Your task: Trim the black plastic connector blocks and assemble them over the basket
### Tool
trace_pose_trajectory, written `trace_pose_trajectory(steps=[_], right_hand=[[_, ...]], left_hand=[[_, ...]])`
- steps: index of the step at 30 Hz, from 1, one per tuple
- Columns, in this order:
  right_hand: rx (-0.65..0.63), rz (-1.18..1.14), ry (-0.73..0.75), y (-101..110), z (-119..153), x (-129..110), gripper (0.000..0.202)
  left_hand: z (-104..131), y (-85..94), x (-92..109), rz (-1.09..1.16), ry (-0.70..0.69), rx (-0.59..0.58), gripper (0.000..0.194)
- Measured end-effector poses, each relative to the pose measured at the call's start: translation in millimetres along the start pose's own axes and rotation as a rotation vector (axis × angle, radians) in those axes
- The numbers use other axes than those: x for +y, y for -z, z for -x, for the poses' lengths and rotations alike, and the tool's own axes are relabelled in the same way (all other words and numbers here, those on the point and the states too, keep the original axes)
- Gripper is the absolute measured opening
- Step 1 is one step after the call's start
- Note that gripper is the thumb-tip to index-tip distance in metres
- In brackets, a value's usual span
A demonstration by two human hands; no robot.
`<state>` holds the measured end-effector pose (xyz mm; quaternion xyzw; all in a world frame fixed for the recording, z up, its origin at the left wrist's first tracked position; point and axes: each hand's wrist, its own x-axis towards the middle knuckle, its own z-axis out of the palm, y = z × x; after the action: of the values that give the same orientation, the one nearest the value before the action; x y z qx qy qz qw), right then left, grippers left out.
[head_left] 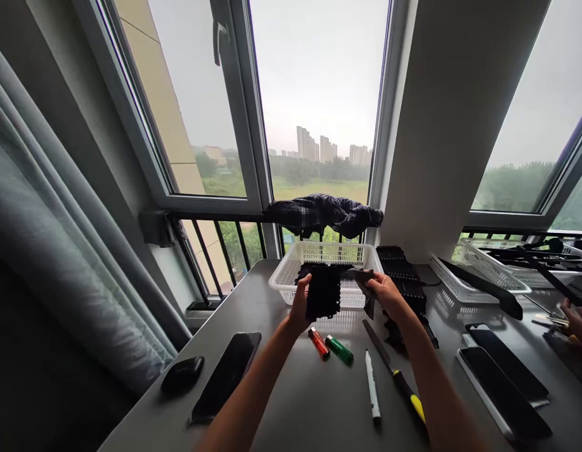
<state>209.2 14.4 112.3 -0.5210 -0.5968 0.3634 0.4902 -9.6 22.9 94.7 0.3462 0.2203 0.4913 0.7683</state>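
Observation:
My left hand (299,306) grips a black rectangular plastic piece with notched edges (324,294) by its left side, thumb on top. In my right hand (385,291) is a thin, dark grey folded sheet (368,304), pinched beside the black piece's right edge. Whether the sheet touches the piece I cannot tell. Directly behind both hands stands a white plastic basket (282,276) with more black parts in it, partly hidden. Below my hands lie a red lighter (319,343) and a green lighter (339,350). Similar black notched pieces (398,267) lie to the right of the basket.
On the grey table (314,408) are a white marker (372,386), a file with a black-yellow handle (408,395), a phone (227,376) and a black rounded object (182,375). Two more phones (505,392), another basket (460,282) and another person's hand (577,323) are at right.

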Motion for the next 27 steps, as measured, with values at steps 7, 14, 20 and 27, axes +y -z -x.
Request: trace_pose_trajectory(steps=[7,14,20,27], right_hand=[[0.156,-0.227,0.264,-1.6,-1.4,-15.3,0.043],[0.278,0.003,0.314,-1.3,-0.2,-29.7,0.048],[0.397,0.099,0.508,-0.6,2.9,-41.8,0.039],[0.267,0.389,0.626,6.8,8.6,-47.6,0.041]], left_hand=[[-30.9,-48.5,15.5,0.065,0.012,-0.107,0.053],[-44.3,-76.4,5.0,0.092,0.018,-0.159,0.057],[-38.3,-75.7,17.9,0.092,0.045,-0.166,0.060],[-24.8,-74.2,23.3,0.066,0.068,-0.170,0.059]])
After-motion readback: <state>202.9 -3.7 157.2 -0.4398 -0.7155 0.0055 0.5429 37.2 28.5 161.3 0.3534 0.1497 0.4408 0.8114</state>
